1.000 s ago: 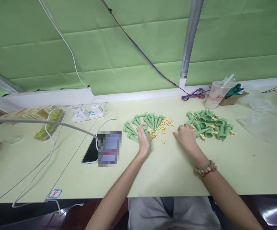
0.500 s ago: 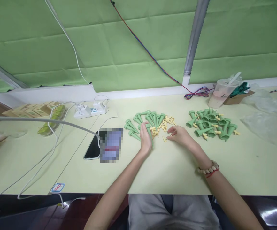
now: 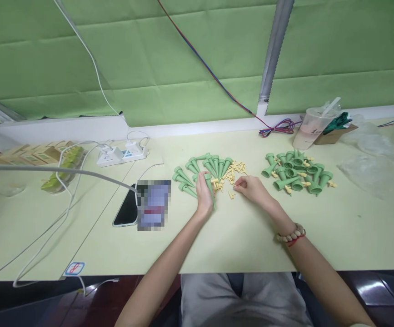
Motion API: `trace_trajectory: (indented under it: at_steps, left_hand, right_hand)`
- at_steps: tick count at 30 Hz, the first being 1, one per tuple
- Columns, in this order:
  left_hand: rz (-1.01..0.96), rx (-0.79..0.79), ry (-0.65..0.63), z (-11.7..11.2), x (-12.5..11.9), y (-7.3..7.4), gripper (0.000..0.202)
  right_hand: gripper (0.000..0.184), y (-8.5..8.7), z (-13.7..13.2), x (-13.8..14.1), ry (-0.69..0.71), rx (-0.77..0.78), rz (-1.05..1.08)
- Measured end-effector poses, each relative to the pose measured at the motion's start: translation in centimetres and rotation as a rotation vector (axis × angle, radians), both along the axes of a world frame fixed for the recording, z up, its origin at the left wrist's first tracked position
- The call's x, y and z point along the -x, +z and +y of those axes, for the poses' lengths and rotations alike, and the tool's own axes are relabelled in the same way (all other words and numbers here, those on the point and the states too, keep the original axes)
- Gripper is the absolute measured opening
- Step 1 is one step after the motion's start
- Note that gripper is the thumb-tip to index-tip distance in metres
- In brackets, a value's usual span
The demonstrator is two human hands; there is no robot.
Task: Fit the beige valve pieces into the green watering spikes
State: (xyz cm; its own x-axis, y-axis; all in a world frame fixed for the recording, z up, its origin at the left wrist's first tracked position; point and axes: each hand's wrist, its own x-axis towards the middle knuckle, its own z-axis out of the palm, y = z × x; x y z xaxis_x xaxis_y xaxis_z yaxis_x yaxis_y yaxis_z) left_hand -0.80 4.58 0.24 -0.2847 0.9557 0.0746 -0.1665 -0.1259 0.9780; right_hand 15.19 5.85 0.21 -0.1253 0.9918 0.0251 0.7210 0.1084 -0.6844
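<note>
My left hand [image 3: 204,195] is closed around a green watering spike [image 3: 211,190], its wide end up and its point angled down toward the table. Just right of it, my right hand [image 3: 251,188] is pinched, thumb against fingers; whatever lies between the fingertips is too small to make out. A loose yellow valve piece [image 3: 231,195] lies on the table below those fingertips. Beyond both hands is a pile of small yellow valve pieces [image 3: 236,169]. Several green spikes [image 3: 214,164] fan out behind and left of my left hand.
To the right lies a heap of green spikes [image 3: 288,172] with yellow pieces attached to some. Behind it stand a drink cup [image 3: 309,131] and a cardboard box [image 3: 333,135], near clear plastic bags [image 3: 363,172]. Leftward are a phone [image 3: 126,211], a power strip [image 3: 123,156] and loose white cables.
My right hand has lifted slightly away from the loose yellow piece, and its fingertips have come together. The left hand keeps its hold on the green spike. The whole view has shifted slightly.
</note>
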Motion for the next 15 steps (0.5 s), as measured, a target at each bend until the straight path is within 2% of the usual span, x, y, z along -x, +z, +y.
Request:
trace_trajectory:
  at_steps: [4,7,12,15]
  left_hand:
    - [-0.024,0.014,-0.039,0.0,-0.1,0.0,0.042]
    - [-0.032,0.007,-0.074,0.1,0.0,-0.3,0.036]
    - [-0.006,-0.002,-0.077,0.1,0.1,-0.6,0.025]
    - [-0.006,-0.015,-0.070,0.0,0.0,-0.5,0.022]
  right_hand:
    - [0.022,0.4,-0.1,1.0,0.057,0.032,0.395]
    - [0.029,0.7,-0.1,1.5,0.129,-0.019,0.614]
    - [0.034,1.1,-0.4,2.0,0.103,0.000,0.724]
    - [0.030,1.4,-0.6,2.0,0.143,-0.070,0.713]
